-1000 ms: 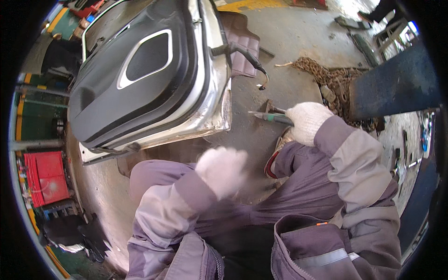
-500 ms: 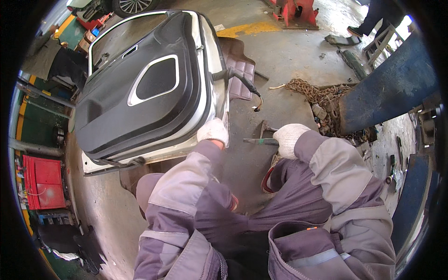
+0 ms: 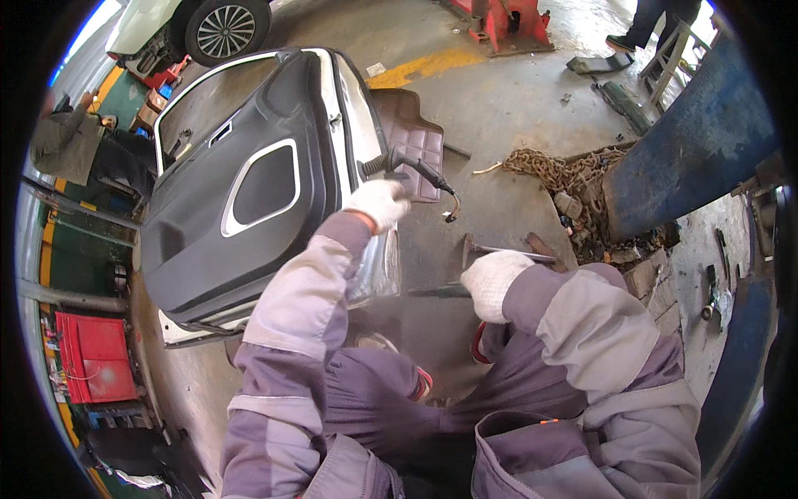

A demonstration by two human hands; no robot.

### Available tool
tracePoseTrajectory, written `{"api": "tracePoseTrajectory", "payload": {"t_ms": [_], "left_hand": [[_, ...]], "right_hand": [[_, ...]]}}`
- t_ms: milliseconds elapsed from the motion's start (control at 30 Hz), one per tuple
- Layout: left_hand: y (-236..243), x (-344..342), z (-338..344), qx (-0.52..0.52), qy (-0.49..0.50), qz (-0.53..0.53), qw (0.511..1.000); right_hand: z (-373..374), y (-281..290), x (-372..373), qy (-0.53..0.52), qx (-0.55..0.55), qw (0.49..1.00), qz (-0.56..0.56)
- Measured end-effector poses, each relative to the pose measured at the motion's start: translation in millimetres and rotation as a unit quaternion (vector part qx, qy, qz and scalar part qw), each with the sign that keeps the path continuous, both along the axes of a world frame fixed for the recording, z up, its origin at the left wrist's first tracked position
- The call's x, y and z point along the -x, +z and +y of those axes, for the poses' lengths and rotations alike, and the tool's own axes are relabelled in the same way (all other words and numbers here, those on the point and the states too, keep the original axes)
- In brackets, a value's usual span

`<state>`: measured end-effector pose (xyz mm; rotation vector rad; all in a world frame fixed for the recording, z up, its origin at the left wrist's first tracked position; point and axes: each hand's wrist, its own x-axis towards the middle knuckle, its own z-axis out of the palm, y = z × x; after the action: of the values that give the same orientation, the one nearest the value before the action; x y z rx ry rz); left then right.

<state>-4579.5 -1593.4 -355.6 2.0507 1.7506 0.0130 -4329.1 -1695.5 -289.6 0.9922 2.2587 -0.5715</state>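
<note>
My white-gloved left hand (image 3: 376, 204) reaches to the right edge of a detached car door (image 3: 179, 249) with black trim, just below its corrugated wiring boot (image 3: 374, 164); its fingers are curled, what they grip unclear. The dark cable (image 3: 432, 175) from that boot ends in a connector (image 3: 451, 214). Low at centre right, my gloved right hand (image 3: 495, 285) is closed on a hand tool (image 3: 436, 291) with a dark, blurred end pointing left. A metal piece (image 3: 468, 248) lies just beyond it on the floor. Beneath the door shows a brown quilted mat (image 3: 416, 133).
A rusty chain pile (image 3: 532, 162) lies beside a blue steel post (image 3: 690, 150). A white car (image 3: 141, 29), red stand (image 3: 524, 25) and red cabinet (image 3: 94, 366) surround me. One co-worker (image 3: 66, 141) is at far left, another's legs (image 3: 657, 25) at back right.
My left hand has risen from my lap to the door's edge and moved up along it. My right hand, still holding the tool, has shifted down and left in the view.
</note>
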Motion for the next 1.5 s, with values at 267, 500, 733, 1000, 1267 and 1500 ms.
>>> {"api": "tracePoseTrajectory", "payload": {"t_ms": [267, 500, 733, 1000, 1267, 1500], "left_hand": [[-148.3, -22.3, 56.2, 0.024, 0.002, 0.25, 0.968], [-204.2, -21.0, 154.0, 0.048, -0.031, 0.242, 0.968], [-183.2, -49.9, 146.7, 0.004, 0.315, -0.321, 0.893], [-41.9, -35.9, 161.5, -0.144, 0.15, -0.027, 0.978], [-88.4, 45.1, 182.0, -0.001, -0.044, 0.102, 0.994], [-40.8, -4.1, 167.4, 0.211, -0.109, 0.138, 0.961]], "right_hand": [[-3.3, 28.2, 12.1, 0.006, 0.064, 0.998, -0.011], [-6.2, 34.1, 24.6, 0.046, 0.117, 0.99, 0.057], [-3.4, 19.1, 23.4, 0.024, 0.106, 0.988, 0.112], [-0.2, 30.7, 16.3, 0.066, 0.105, 0.983, 0.134], [2.5, 24.3, 28.4, 0.063, 0.14, 0.983, 0.103], [9.8, 26.0, 29.8, 0.043, 0.159, 0.984, 0.068]]}}
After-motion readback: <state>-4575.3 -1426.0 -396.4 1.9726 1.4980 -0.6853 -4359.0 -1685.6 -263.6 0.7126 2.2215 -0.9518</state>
